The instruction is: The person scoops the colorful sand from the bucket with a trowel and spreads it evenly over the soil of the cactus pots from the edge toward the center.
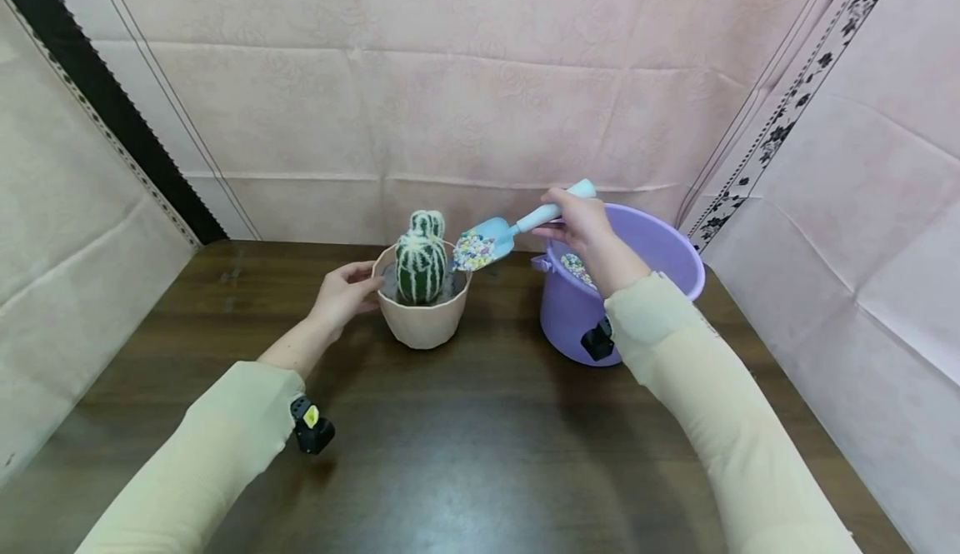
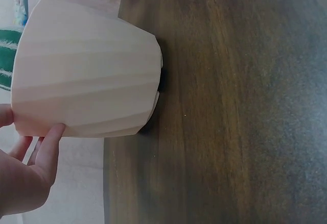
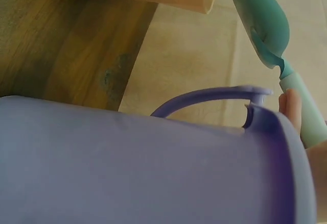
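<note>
A green cactus (image 1: pixel 421 271) with white stripes stands in a beige pot (image 1: pixel 423 325) with grey filling around it. My left hand (image 1: pixel 345 291) holds the pot's left side, thumb at the rim and fingers against the outer wall (image 2: pixel 48 152). A light-blue garden trowel (image 1: pixel 498 233) is gripped by its handle in my right hand (image 1: pixel 581 221). Its blade carries small multicoloured pebbles (image 1: pixel 474 250) and its tip points at the pot's right rim. In the right wrist view the trowel's underside (image 3: pixel 265 25) shows.
A purple bucket (image 1: pixel 558 312) with more pebbles (image 1: pixel 576 267) inside stands at the right, under my right forearm. Its handle (image 3: pixel 204 95) hangs toward the pot. The brown wooden table (image 1: pixel 450 454) meets pale cloth walls (image 1: pixel 450 121) at the back and sides.
</note>
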`<state>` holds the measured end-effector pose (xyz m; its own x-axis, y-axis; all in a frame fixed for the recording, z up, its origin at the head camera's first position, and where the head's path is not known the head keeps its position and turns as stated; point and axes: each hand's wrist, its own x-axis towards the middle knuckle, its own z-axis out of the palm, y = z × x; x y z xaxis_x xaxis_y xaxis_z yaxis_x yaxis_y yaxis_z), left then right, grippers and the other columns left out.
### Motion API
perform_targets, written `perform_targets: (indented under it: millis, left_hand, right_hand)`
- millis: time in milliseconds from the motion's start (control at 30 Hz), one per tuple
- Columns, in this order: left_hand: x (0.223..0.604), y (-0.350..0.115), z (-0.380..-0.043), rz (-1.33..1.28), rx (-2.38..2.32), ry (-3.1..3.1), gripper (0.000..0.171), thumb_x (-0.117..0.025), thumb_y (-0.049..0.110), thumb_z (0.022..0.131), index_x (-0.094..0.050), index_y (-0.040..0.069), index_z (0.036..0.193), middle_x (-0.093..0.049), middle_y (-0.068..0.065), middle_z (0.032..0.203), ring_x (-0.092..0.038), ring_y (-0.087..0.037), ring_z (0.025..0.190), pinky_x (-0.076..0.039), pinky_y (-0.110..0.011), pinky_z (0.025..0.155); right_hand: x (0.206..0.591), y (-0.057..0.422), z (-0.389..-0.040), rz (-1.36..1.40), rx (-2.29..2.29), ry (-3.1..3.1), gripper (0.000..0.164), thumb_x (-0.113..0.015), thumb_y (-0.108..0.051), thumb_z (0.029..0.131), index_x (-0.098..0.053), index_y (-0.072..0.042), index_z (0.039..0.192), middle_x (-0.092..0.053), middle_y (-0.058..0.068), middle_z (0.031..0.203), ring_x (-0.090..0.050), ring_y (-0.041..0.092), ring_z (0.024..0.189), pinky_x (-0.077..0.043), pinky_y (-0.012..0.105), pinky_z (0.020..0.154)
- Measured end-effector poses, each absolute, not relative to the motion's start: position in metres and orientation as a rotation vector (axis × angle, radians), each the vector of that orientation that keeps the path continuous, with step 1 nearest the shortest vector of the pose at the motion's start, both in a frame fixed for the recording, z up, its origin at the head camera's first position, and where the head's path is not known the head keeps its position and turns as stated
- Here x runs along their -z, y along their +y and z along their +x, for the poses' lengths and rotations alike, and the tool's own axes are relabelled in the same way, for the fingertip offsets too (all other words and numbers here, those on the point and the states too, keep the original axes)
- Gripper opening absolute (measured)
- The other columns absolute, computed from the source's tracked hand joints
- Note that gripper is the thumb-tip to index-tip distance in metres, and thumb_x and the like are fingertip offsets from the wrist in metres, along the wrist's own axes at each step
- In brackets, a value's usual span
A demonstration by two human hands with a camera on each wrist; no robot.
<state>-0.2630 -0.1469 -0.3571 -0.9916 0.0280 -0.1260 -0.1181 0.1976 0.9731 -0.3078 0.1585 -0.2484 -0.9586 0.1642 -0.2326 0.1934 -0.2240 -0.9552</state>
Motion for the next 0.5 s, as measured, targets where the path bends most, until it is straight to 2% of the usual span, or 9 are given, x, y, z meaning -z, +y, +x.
perform_targets:
  millis: [100,267,500]
  left_hand:
    - [0.357,-0.147,-0.262,-0.083,-1.921,2.341,0.048,-0.049,0.015,0.096,-0.039,-0.001,0.139,-0.044,-0.022,0.137,-0.049,-0.026,0.118,-0.054,-0.031,0.089]
    - [0.357,-0.148,-0.263,-0.096,-1.914,2.342,0.048,-0.050,0.015,0.096,-0.039,0.000,0.139,-0.044,-0.022,0.138,-0.048,-0.029,0.121,-0.048,-0.042,0.097]
    - [0.357,-0.147,-0.264,-0.094,-1.923,2.327,0.047,-0.050,0.015,0.096,-0.039,0.000,0.139,-0.043,-0.022,0.139,-0.047,-0.031,0.123,-0.047,-0.044,0.098]
  right_hand:
    - [0.248,0.154,-0.308,0.451,2.383,1.991,0.010,-0.056,-0.002,0.083,-0.049,-0.007,0.089,-0.051,0.008,0.084,-0.062,0.018,0.056,-0.057,0.027,0.052]
    - [0.250,0.150,-0.309,0.445,2.348,2.045,0.012,-0.056,-0.002,0.082,-0.048,-0.006,0.089,-0.052,0.008,0.083,-0.063,0.018,0.053,-0.058,0.027,0.053]
    - [0.246,0.143,-0.307,0.403,2.304,2.147,0.010,-0.058,-0.003,0.081,-0.050,-0.005,0.088,-0.059,0.005,0.071,-0.064,0.019,0.051,-0.058,0.028,0.053]
